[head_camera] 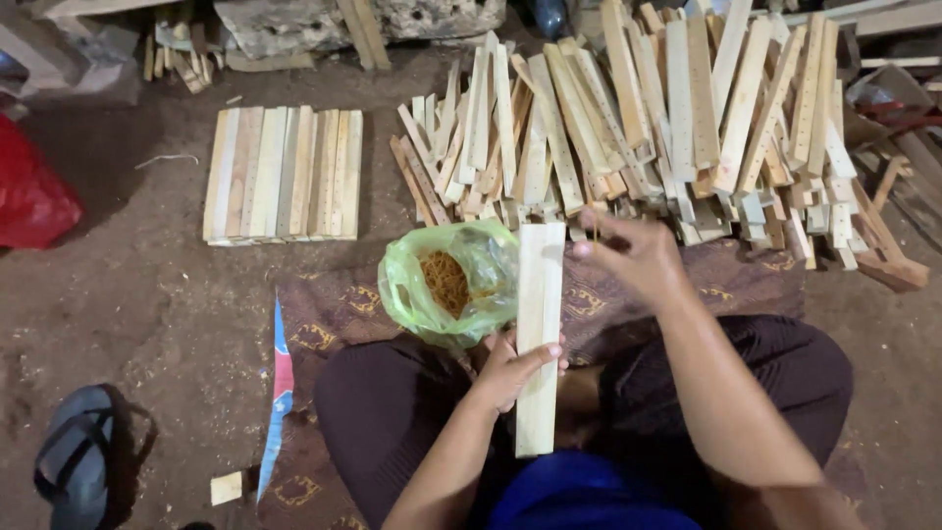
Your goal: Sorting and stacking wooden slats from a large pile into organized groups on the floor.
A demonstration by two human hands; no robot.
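While we are looking down from the head view, our left hand (512, 368) is wrapping its fingers (543, 351) around a pale wooden slat bundle (539, 324) lying lengthwise over our lap. Our right hand (633, 257) is reaching forward, forearm angled inward, fingers pinching a thin rubber band (595, 228) beside the green bag (451, 283) and slat pile (667, 118).

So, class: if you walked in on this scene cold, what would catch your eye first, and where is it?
First, the big loose heap of pale wooden slats spread across the top right. Next, at centre, the left hand gripping a bundle of slats upright over the lap, beside a green plastic bag of orange rubber bands. A neat flat stack of slats lies upper left.
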